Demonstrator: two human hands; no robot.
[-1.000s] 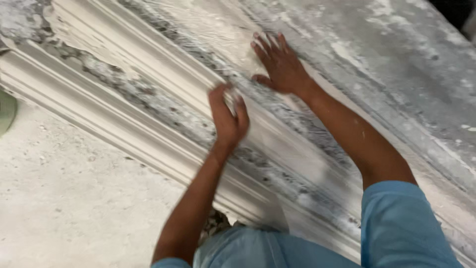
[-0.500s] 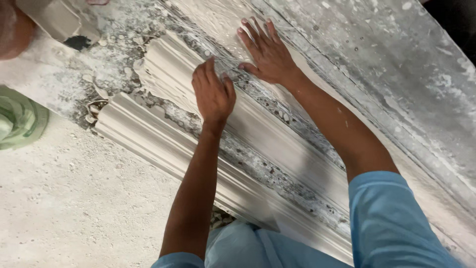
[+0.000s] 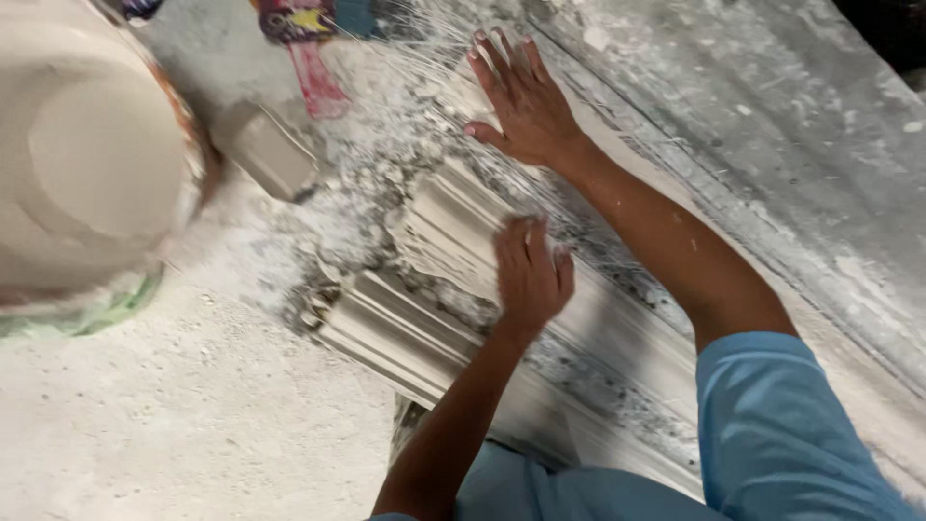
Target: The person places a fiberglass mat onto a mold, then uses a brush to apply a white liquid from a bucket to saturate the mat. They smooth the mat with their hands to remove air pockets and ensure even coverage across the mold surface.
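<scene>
Two long white plaster mouldings lie side by side, running from the middle to the lower right. My left hand (image 3: 531, 273) presses flat on the upper moulding (image 3: 453, 227), fingers together and blurred by motion. The nearer moulding (image 3: 395, 338) ends with a rough broken edge. My right hand (image 3: 519, 96) lies flat with fingers spread on the plaster-smeared surface at the far end of the mouldings, among thin pale fibres. Neither hand holds anything.
A large round pale tub (image 3: 87, 154) fills the upper left, with a green rim (image 3: 87, 314) below it. A small cream block (image 3: 265, 147) and a red-handled tool (image 3: 313, 72) lie nearby. A grey plaster-stained slab (image 3: 772, 125) runs along the right. Dusty white floor (image 3: 174, 425) lies lower left.
The view has swung left, bringing the tub and the mouldings' ends into sight. My left hand has slid down along the upper moulding; my right hand stays flat near the far end.
</scene>
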